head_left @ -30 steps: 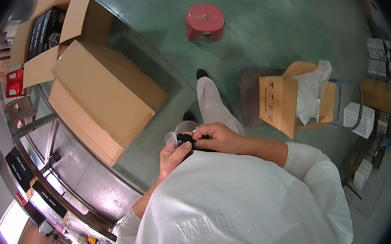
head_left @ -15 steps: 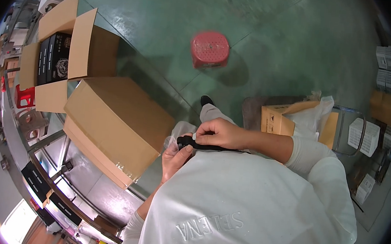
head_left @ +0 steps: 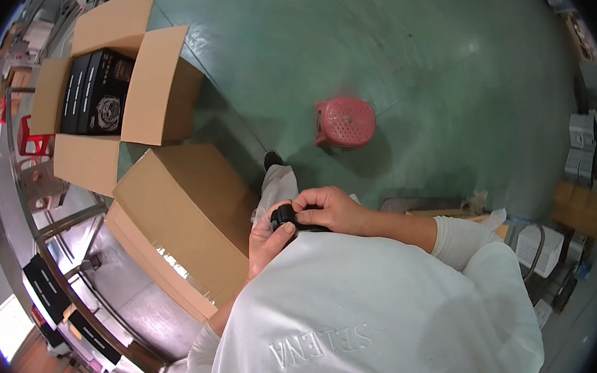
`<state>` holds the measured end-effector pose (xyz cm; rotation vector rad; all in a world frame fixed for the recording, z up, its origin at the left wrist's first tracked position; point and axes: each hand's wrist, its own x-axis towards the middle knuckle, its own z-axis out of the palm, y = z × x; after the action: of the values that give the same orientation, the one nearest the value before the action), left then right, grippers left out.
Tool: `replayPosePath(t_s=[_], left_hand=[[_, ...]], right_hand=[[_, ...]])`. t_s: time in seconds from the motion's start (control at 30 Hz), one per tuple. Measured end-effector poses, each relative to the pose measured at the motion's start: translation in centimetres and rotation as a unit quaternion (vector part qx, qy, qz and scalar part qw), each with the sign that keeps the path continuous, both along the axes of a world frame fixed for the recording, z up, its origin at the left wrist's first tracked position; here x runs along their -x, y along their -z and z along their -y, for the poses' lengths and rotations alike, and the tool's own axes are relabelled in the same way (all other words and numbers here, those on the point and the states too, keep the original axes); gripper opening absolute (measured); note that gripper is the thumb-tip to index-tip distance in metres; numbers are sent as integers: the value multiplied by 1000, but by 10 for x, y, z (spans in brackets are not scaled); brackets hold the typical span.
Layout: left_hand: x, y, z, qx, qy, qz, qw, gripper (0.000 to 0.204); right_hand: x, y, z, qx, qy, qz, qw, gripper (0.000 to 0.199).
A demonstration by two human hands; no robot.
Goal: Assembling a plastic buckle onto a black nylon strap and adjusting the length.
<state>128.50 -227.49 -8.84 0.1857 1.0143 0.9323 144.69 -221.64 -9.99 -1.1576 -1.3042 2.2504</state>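
Observation:
Close in front of my pale apron, both hands meet on a black item (head_left: 283, 216) with a rounded end. A dark, narrow part of it runs under my right hand; its exact kind is unclear. My left hand (head_left: 265, 246) is closed around the rounded end, thumb on the near side. Thin clear plastic shows beside the left fingers. From the right, my right hand (head_left: 330, 209) pinches the item with bent fingers. Whether anything small sits between those fingertips is hidden.
Left stands an open carton (head_left: 154, 92) with black printed boxes (head_left: 107, 95) inside. A taped carton (head_left: 190, 212) lies nearer, beside a metal-framed table. A red plastic stool (head_left: 347, 122) stands ahead on the green floor. Cartons and white baskets (head_left: 540, 249) line the right.
The view has shifted, so the stool sits lower and further right. My visible foot appears further left. The small whitish piece at my right fingertips no longer shows; both hands stay on the black item.

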Motion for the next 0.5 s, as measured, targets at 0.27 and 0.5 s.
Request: replayPosePath(t_s=[0.27,0.5], left_hand=[[53,5,-74,-12,-59,32,998,30],[60,10,-154,28,-83,1,996,27]], right_hand=[[62,4,-82,15,3,-5,1000,10],[70,-3,-171,-63,-30,47,996,12]])
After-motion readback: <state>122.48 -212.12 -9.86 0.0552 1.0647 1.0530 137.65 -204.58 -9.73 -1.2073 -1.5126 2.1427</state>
